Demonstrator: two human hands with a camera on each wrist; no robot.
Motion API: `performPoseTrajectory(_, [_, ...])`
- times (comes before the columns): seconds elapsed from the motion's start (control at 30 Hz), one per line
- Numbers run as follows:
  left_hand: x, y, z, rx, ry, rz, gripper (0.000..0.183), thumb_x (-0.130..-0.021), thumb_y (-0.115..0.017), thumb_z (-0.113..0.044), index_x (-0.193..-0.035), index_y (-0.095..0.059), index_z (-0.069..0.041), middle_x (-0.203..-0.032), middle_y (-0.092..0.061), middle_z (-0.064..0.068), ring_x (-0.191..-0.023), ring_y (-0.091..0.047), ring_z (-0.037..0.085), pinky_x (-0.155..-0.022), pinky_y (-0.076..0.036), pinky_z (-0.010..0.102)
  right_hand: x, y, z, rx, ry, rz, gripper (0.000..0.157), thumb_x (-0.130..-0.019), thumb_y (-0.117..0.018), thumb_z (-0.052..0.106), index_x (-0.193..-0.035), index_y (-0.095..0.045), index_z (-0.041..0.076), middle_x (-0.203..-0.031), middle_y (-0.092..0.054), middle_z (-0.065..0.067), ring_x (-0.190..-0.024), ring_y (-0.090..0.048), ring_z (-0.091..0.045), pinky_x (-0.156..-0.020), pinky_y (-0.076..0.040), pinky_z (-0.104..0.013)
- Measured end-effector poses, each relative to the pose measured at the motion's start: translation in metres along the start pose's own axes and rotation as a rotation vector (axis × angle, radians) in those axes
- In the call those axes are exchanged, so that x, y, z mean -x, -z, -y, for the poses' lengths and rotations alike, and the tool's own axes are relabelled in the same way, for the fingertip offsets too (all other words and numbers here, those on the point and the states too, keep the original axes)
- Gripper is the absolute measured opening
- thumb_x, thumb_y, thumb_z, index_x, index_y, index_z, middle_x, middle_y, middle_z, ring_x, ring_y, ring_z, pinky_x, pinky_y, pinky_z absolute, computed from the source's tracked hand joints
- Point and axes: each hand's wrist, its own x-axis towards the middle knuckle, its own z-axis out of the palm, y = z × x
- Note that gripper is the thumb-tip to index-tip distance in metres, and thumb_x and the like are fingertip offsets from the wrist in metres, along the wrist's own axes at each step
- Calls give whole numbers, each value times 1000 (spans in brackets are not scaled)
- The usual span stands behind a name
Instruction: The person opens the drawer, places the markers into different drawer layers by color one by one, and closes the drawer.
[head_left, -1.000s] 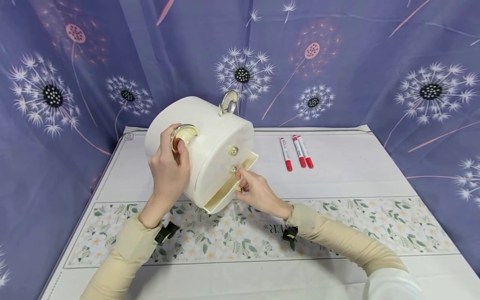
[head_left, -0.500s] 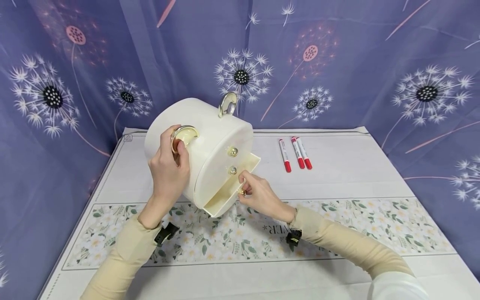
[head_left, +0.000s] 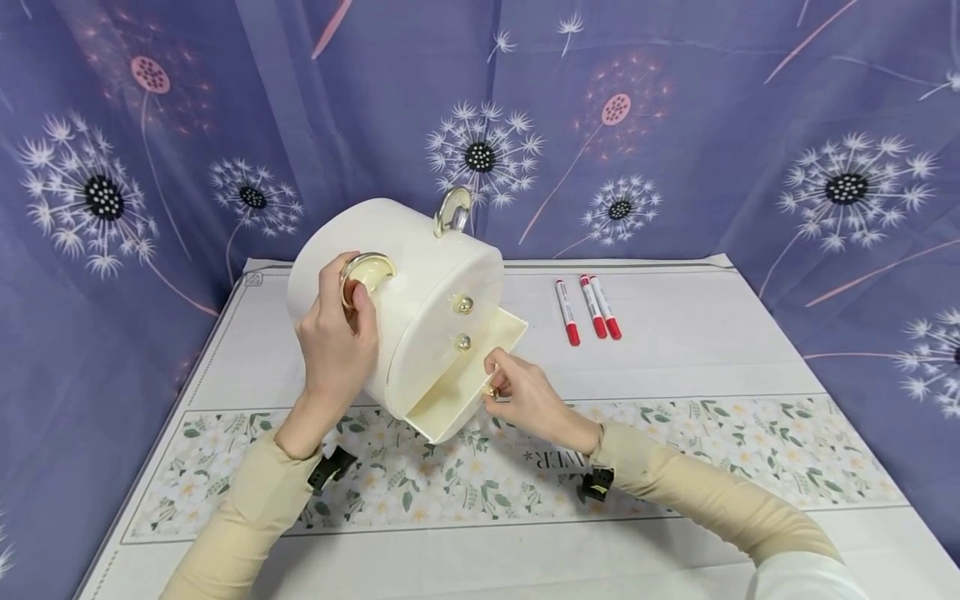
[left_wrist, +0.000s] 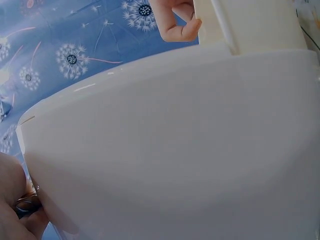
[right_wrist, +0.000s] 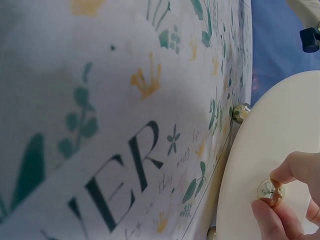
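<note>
White box (head_left: 420, 237), tilted, its gold handle (head_left: 374, 267) in the left fingers (head_left: 332, 279); 1 drawer (head_left: 457, 387) open, its knob (right_wrist: 268, 189) between the right fingertips (right_wrist: 283, 171).

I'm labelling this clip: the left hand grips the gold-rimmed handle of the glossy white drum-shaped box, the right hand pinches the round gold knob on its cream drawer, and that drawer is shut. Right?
Not quite: the cream drawer stands open, its inside showing in the head view. The rest holds: left hand on the handle, right hand on the knob.

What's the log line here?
left hand: grips gold-rimmed loop | right hand: pinches drawer knob | drawer: open | markers: three, on table
</note>
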Motion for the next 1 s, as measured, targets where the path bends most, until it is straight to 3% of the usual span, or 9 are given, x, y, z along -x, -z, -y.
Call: performPoseTrajectory(1.0, [-1,1,-1,3,4,4,32,-91,-45,-12,-121,-52,-3,-101,-66,19,-70,-61,31,-54,-46,43,21,8,2,37,1,7,33,-72,-66,2,-92,-43,13,-79,-57,2,-70,-59,-5,-65,-53,-13])
